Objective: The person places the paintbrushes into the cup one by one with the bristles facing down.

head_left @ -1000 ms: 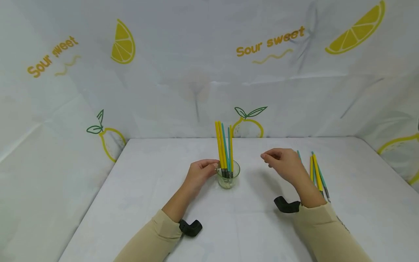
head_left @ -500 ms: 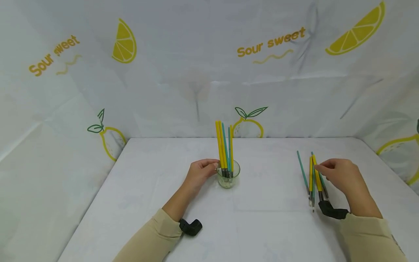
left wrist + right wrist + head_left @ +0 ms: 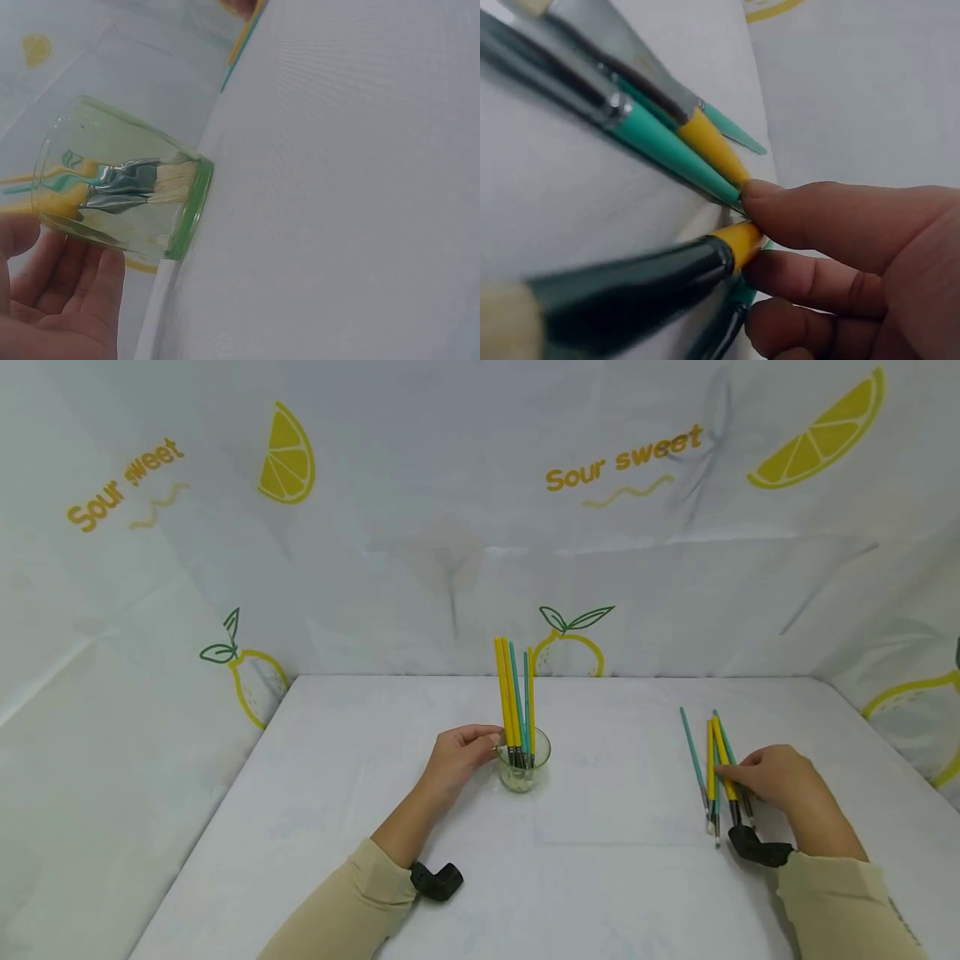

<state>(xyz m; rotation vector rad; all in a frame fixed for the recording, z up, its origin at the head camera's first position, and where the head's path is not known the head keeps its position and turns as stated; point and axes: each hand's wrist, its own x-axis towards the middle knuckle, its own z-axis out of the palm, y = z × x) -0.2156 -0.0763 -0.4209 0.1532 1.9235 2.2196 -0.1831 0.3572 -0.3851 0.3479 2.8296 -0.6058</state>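
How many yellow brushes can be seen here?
5 yellow brushes show. Three are in the glass: leftmost, the one beside it and rightmost. Two are by the right hand: left and right. Others may be hidden behind the hand.

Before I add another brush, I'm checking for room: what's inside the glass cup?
Inside the glass cup stand paintbrushes, three yellow-handled and two teal-handled, bristles down. Front brushes overlap those behind, so some bristles are hidden.

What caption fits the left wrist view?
Left hand holding a green glass of brushes, bristles down.
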